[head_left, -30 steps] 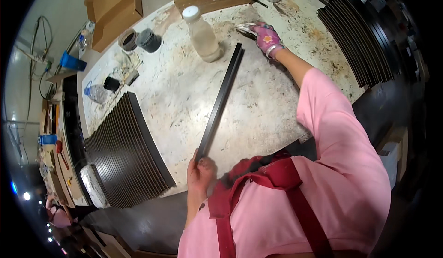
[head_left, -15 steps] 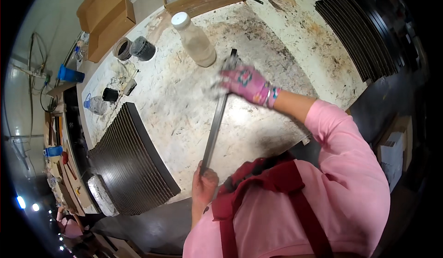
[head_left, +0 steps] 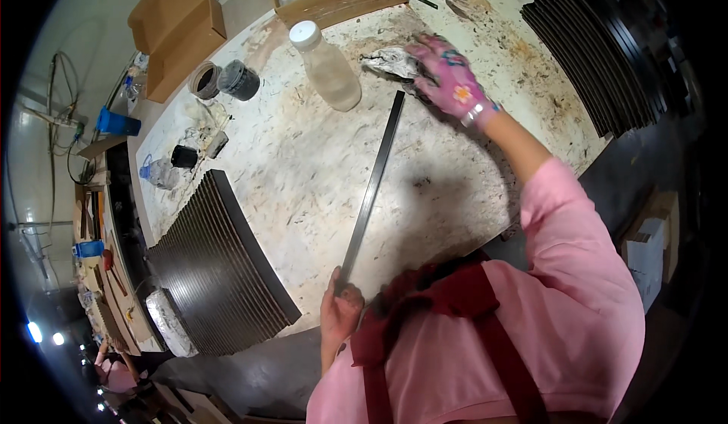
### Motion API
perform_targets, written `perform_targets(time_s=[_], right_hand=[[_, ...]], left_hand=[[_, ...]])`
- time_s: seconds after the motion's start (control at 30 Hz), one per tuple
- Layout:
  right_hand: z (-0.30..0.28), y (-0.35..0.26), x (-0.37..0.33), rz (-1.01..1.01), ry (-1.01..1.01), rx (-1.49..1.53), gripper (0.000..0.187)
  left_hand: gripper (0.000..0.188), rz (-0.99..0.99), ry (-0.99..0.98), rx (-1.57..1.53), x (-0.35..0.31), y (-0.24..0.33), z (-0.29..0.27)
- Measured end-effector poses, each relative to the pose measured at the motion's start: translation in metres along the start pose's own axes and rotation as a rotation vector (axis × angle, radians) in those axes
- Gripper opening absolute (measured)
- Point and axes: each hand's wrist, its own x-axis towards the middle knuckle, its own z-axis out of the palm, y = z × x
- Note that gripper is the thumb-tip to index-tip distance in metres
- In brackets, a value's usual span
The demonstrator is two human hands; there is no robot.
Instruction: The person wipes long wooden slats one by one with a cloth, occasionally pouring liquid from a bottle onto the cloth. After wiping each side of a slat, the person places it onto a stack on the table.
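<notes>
A long dark metal bar (head_left: 374, 183) slants over the stained white table. My bare left hand (head_left: 340, 309) is closed round its near end. Beyond the far end, my right hand (head_left: 453, 83), in a pink flowered glove, grips a crumpled, stained white rag (head_left: 392, 61) against the tabletop. The rag is apart from the bar. A clear bottle with a white cap (head_left: 331, 75), partly filled with liquid, stands to the left of the rag.
Dark bars lie in a neat row (head_left: 227, 265) at the left, with more bars (head_left: 584, 64) at the far right. Dark jars (head_left: 238, 80) and a small black cup (head_left: 183, 156) stand at the left. An open cardboard box (head_left: 345, 7) sits at the back.
My right hand has moved with the rag off the bar, farther away and to the right. The bar's far end has shifted slightly right, while my left hand keeps hold.
</notes>
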Motion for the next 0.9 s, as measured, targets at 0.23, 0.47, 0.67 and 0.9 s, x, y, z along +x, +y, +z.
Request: perform_targets(time_s=[0.23,0.47,0.67,0.9], right_hand=[[0.027,-0.076,-0.134,0.696,-0.729,0.977,0.048],[0.057,-0.149,-0.17,0.881,-0.659,1.273,0.068],[0.013,-0.146,-0.14,0.613,-0.238,1.634,0.091],[-0.05,-0.07,-0.143,0.568,0.138,1.105,0.103]], left_hand=[[0.057,-0.08,0.068,1.118,-0.015,0.02,0.006],[0.034,0.073,-0.068,1.412,-0.038,0.036,0.014],[0.015,0.425,-0.237,1.578,0.001,-0.016,0.086],[0.042,0.542,-0.695,1.923,0.066,-0.107,0.189]])
